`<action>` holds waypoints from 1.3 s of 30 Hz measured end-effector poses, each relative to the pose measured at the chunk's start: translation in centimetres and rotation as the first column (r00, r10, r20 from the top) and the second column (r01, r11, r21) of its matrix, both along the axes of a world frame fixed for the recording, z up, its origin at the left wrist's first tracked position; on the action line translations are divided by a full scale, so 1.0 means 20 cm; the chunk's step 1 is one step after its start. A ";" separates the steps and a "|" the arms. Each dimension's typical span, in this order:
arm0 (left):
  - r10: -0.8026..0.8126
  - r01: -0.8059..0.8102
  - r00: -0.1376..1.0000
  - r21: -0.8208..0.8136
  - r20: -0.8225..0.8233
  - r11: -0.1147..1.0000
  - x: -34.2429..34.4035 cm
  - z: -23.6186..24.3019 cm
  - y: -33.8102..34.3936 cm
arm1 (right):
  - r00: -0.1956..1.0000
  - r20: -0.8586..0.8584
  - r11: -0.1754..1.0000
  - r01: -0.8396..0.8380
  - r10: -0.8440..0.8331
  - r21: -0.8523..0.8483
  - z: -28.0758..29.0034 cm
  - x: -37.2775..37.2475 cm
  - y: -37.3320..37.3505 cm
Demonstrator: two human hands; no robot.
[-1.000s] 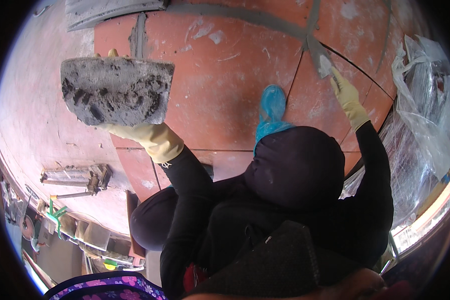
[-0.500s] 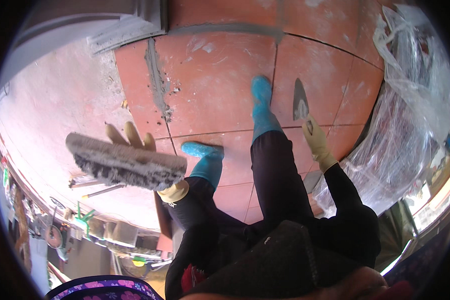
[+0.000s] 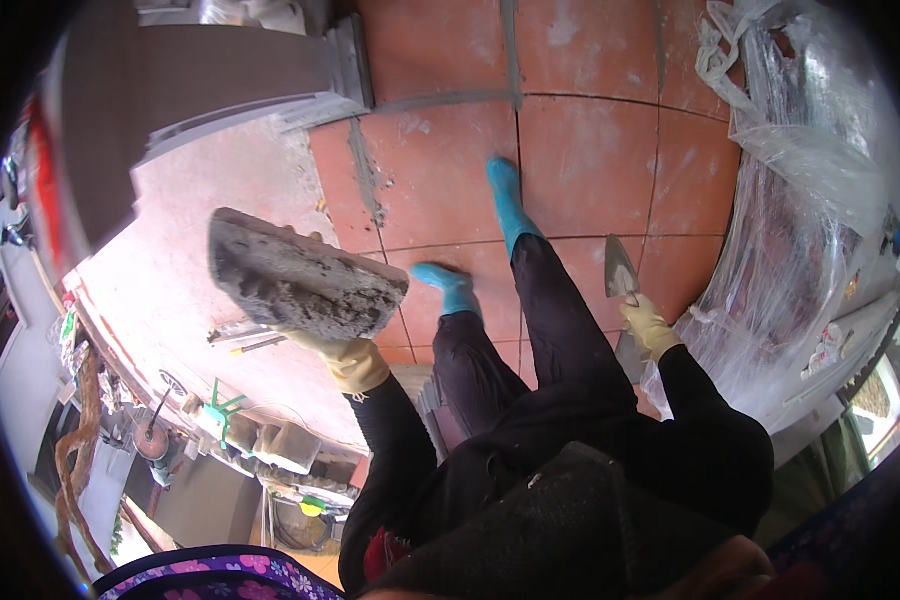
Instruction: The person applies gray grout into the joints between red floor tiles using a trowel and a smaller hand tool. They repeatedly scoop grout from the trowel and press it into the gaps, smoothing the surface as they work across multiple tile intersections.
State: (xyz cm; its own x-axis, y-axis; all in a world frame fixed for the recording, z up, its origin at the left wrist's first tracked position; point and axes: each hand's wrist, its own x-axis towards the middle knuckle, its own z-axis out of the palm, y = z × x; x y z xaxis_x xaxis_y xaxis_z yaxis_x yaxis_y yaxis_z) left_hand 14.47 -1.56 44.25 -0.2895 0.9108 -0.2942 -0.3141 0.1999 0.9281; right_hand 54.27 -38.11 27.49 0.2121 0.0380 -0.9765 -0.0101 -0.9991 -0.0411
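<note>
My left hand, in a cream rubber glove, holds a rectangular mortar board from beneath. Fingertips just show past its far edge, and the glove's cuff lies by the near edge. Wet-looking grey mortar is smeared over the board, which is tilted. In my gloved right hand is a pointing trowel, its pointed blade aimed away from me and dusty with grey. The fingers are wrapped round its handle, most of which they hide.
Red floor tiles lie under my blue boots, with grey mortar in some joints. Clear plastic sheeting covers a pile on the right. At the upper left stands a grey step-like block. A green stand is at the lower left.
My view has swung left. The mortar board has tipped so more of its mortar-smeared face shows, and my left forearm has come into sight. The right hand still grips the trowel, lower in view.
</note>
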 end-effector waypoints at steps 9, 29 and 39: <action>0.006 -0.004 0.999 0.056 -0.040 0.998 -0.06 0.33 -0.64 | 0.984 -0.141 0.992 0.117 -0.108 0.055 0.19 0.11 -0.09; 0.375 -0.372 0.927 0.129 0.001 0.919 0.20 0.68 -2.63 | 0.909 -0.031 0.910 -0.415 0.415 -0.005 0.68 0.59 -0.63; 0.274 -0.266 0.962 0.245 0.002 0.932 0.49 0.70 -2.51 | 0.948 0.095 0.728 -0.295 0.304 0.619 0.77 0.74 -0.76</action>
State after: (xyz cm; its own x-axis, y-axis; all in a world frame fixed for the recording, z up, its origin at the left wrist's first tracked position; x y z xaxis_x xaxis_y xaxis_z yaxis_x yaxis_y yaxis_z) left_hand 24.25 -51.77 58.27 -0.5400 0.8393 -0.0629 -0.2944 -0.1183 0.9483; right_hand 69.03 -53.29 42.93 0.0737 0.6922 -0.7180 0.2803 -0.7053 -0.6512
